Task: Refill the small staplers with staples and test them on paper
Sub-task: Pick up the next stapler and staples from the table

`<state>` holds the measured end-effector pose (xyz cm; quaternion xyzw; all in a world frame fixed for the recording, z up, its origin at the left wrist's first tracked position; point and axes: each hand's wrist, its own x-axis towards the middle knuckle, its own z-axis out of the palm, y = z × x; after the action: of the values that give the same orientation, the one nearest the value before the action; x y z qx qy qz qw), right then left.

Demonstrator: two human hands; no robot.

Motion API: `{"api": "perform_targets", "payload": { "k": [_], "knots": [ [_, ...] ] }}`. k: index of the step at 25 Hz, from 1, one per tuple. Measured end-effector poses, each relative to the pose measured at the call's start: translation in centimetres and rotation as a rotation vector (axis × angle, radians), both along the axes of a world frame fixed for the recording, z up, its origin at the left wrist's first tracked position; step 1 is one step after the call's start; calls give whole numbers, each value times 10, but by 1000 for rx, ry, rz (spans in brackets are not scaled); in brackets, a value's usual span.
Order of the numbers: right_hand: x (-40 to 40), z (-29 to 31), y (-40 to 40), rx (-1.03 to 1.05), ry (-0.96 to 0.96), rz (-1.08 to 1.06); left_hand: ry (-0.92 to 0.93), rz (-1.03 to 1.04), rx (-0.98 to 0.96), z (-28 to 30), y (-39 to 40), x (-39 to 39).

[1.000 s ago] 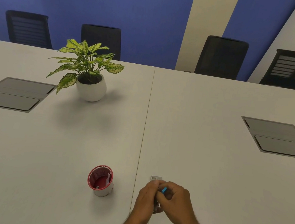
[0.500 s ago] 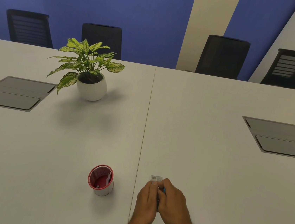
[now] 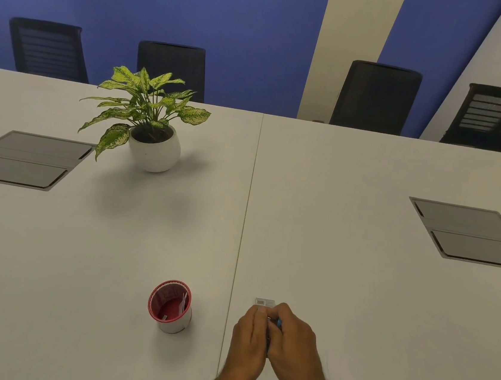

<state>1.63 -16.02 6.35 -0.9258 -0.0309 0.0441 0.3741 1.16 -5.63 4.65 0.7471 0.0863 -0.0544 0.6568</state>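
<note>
Both hands meet low in the frame, near the table's front edge. My left hand point(image 3: 249, 336) and my right hand point(image 3: 296, 340) close together round a small stapler point(image 3: 278, 322), of which only a blue tip and a dark sliver show between the fingers. Just beyond my fingertips lies a small box of staples point(image 3: 264, 302) with a barcode on it. A faint white sheet of paper point(image 3: 352, 379) lies on the table to the right of my right wrist.
A red-rimmed white cup point(image 3: 171, 307) with small items inside stands left of my hands. A potted plant point(image 3: 150, 122) sits at the back left. Grey cable hatches point(image 3: 24, 159) point(image 3: 472, 234) are set into the white table. Black chairs point(image 3: 377, 96) line the far side.
My hands have drawn closer together round the stapler and shifted slightly. Less of the blue stapler shows now than a second ago.
</note>
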Motion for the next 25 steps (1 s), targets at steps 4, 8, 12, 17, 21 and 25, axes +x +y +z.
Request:
{"api": "perform_targets", "payload": {
  "k": [4,8,12,17,21,25],
  "knots": [
    [0,5,-3,-25,-4,60,-2,15,-11,1,0,-1],
    [1,10,-6,-55,-11,133,27,47,-49,2,0,-2],
    [0,10,-7,-44,-2,133,38,87,-106,1,3,-4],
    [0,7,-8,37,-33,67,-13,143,-106,5,10,1],
    [1,9,-6,76,-49,54,6,159,-129,7,10,3],
    [0,9,-6,170,-45,-6,47,208,-250,12,10,5]
  ]
}}
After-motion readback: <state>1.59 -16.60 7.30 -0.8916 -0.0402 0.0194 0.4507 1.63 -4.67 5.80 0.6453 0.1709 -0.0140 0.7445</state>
